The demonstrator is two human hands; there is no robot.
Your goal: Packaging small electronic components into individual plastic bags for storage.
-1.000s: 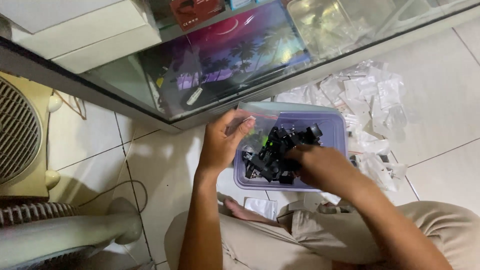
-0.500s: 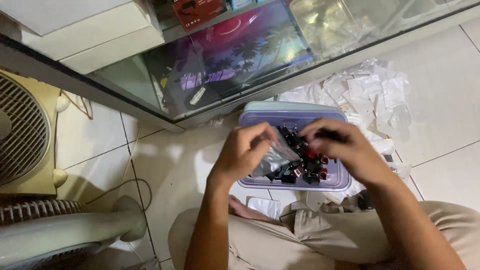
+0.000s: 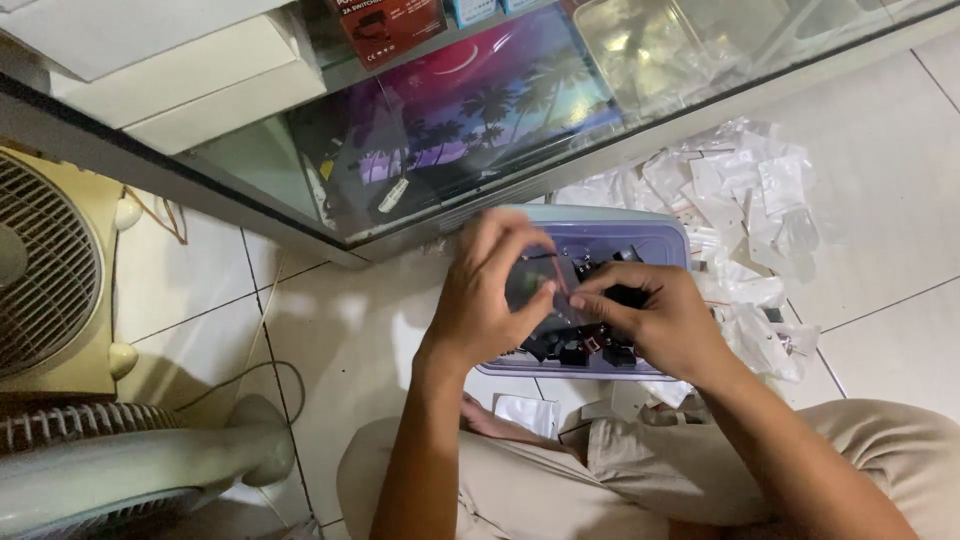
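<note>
- Left hand (image 3: 490, 290) sits just left of frame centre, over the lilac plastic tub (image 3: 640, 238). Fingers curled together, pinching a small clear plastic bag (image 3: 535, 285).
- Right hand (image 3: 660, 320) at 3 o'clock from the left hand, fingertips touching the same bag. Thumb and fingers closed on it; something small and dark seems pinched there too, too blurred to identify.
- Tub rests on the white floor tiles (image 3: 350, 340), directly under both hands, rim against the base of the glass display case (image 3: 450, 110) at its 12 o'clock.
- Small black parts (image 3: 585, 350), some with red bits, lie in the tub, visible at 6 o'clock below the hands.
- Heap of empty clear bags (image 3: 750, 200) on the floor at 2 o'clock from the tub, touching its right side.
- Cream fan (image 3: 50, 270) at 9 o'clock, well apart from the tub.
- Knees in beige trousers (image 3: 620, 480) at 6 o'clock.
</note>
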